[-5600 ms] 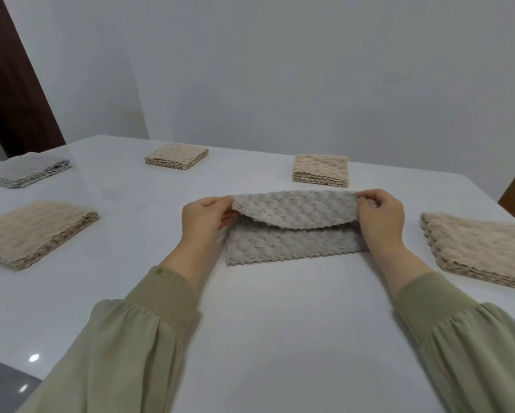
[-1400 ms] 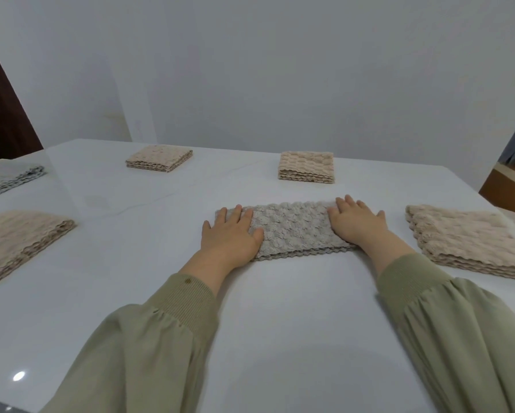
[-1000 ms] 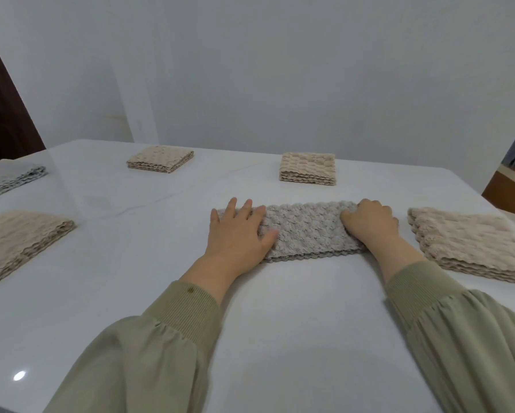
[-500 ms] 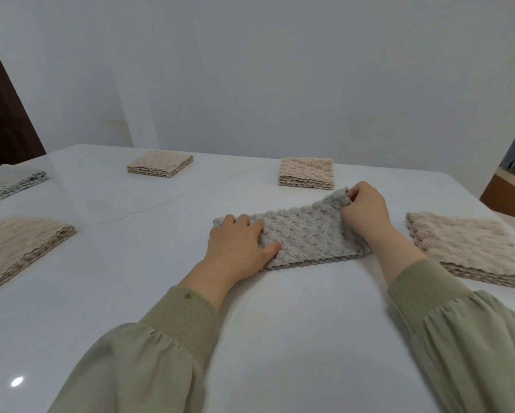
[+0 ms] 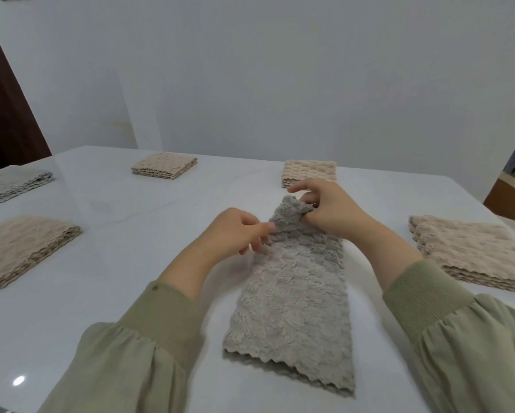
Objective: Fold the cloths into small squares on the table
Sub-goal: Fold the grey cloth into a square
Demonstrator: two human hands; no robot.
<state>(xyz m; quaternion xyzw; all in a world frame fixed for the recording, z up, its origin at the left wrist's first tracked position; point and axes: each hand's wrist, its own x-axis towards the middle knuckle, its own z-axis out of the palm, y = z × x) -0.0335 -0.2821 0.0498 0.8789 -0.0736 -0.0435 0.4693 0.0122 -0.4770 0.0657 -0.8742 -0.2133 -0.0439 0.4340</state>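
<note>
A grey textured cloth (image 5: 295, 305), folded into a long strip, lies on the white table (image 5: 131, 263) and runs from its far end toward me. My right hand (image 5: 327, 210) pinches the far end of the strip and lifts it off the table. My left hand (image 5: 235, 234) is beside it, fingers curled, thumb and fingertips at the left edge of the raised end. The near end lies flat with a scalloped edge.
Stacks of folded beige cloths sit at the far left (image 5: 164, 169), the far middle (image 5: 309, 171), the left (image 5: 23, 248) and the right (image 5: 470, 251). A grey stack (image 5: 11, 183) lies at the far left edge. A dark door stands at the left.
The cloth strip lay crosswise under both flat hands; it has turned lengthwise toward me. My right hand has gripped and raised its far end, and my left hand has come off the cloth's left part.
</note>
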